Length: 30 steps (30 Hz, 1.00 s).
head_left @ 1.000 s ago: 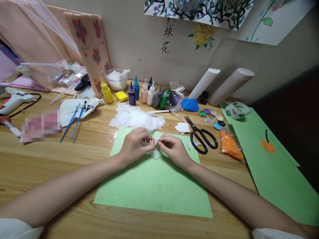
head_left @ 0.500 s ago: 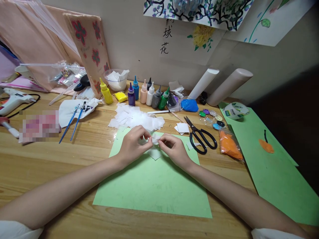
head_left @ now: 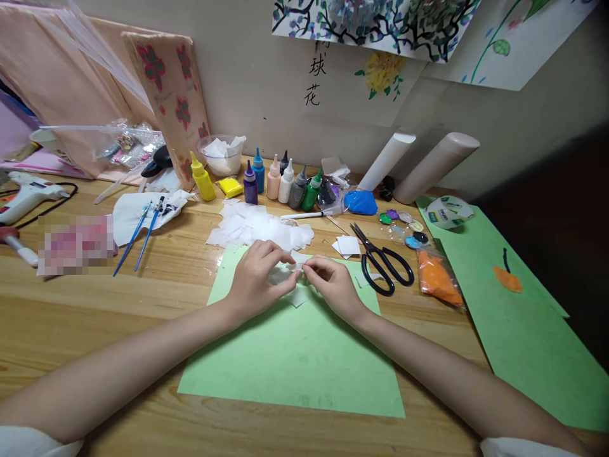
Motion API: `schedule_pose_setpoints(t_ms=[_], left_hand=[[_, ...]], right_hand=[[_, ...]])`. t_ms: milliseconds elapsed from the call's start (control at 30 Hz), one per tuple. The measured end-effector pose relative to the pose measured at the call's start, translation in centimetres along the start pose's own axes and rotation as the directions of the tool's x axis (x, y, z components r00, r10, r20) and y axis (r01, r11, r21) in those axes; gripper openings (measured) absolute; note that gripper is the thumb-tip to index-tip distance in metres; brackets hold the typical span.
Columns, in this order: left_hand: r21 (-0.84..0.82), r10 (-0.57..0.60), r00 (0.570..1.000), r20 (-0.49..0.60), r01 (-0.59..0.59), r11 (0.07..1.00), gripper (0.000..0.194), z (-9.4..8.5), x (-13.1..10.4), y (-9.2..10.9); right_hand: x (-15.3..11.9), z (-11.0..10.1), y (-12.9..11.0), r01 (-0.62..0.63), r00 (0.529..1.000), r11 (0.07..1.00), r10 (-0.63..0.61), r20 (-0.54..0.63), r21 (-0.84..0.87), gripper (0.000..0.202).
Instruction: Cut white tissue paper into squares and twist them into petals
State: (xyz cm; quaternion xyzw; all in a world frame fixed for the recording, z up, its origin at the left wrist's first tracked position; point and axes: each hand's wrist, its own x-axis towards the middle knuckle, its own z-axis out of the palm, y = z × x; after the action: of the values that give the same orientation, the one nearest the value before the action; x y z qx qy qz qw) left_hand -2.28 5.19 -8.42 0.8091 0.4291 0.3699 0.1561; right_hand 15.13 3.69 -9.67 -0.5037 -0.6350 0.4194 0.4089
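Note:
A small piece of white tissue paper [head_left: 299,258] is between my two hands, over the upper part of a green sheet [head_left: 295,355]. My right hand [head_left: 333,282] pinches its near edge between thumb and index finger. My left hand [head_left: 259,279] is beside it with thumb and index finger apart; the thumb tip comes close to the right fingertips. Another white paper piece [head_left: 298,297] lies on the green sheet under the fingers, partly hidden. Just beyond my hands is a loose pile of white paper squares [head_left: 259,223].
Black-handled scissors [head_left: 383,260] and a few white squares [head_left: 347,245] lie to the right, near a bag of orange clay [head_left: 438,279]. Paint bottles [head_left: 285,184] stand along the back. Brushes [head_left: 147,238] and a glue gun [head_left: 28,193] lie left.
My left thumb and index finger have spread apart, and the left thumb has shifted toward the right fingertips. The right hand keeps its pinch in nearly the same place.

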Motion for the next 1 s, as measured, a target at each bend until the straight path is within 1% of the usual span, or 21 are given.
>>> schedule_pose_setpoints(t_ms=[100, 233, 600, 867, 1000], left_hand=[[0.035, 0.014, 1.000, 0.001, -0.014, 0.999, 0.011, 0.17, -0.21, -0.01], [0.045, 0.026, 1.000, -0.012, -0.026, 0.999, 0.009, 0.35, -0.28, -0.45], [0.000, 0.032, 0.999, -0.042, -0.032, 0.999, 0.011, 0.58, -0.27, -0.61], [-0.010, 0.046, 0.998, -0.041, -0.046, 0.999, 0.011, 0.52, -0.27, -0.71], [-0.016, 0.035, 0.999, -0.036, -0.035, 0.999, 0.011, 0.51, -0.29, -0.68]], right_hand=[[-0.03, -0.03, -0.08, 0.033, 0.998, 0.999, -0.032, 0.046, -0.018, 0.019], [-0.02, -0.07, -0.17, 0.048, 0.997, 0.998, -0.045, 0.068, -0.037, 0.020], [-0.03, 0.04, 0.13, 0.060, 0.995, 0.998, -0.060, 0.074, -0.006, 0.010], [-0.08, 0.11, 0.00, 0.061, 0.996, 0.998, -0.060, 0.072, -0.016, 0.008], [-0.04, 0.13, 0.21, 0.069, 0.995, 0.997, -0.068, 0.073, -0.017, 0.008]])
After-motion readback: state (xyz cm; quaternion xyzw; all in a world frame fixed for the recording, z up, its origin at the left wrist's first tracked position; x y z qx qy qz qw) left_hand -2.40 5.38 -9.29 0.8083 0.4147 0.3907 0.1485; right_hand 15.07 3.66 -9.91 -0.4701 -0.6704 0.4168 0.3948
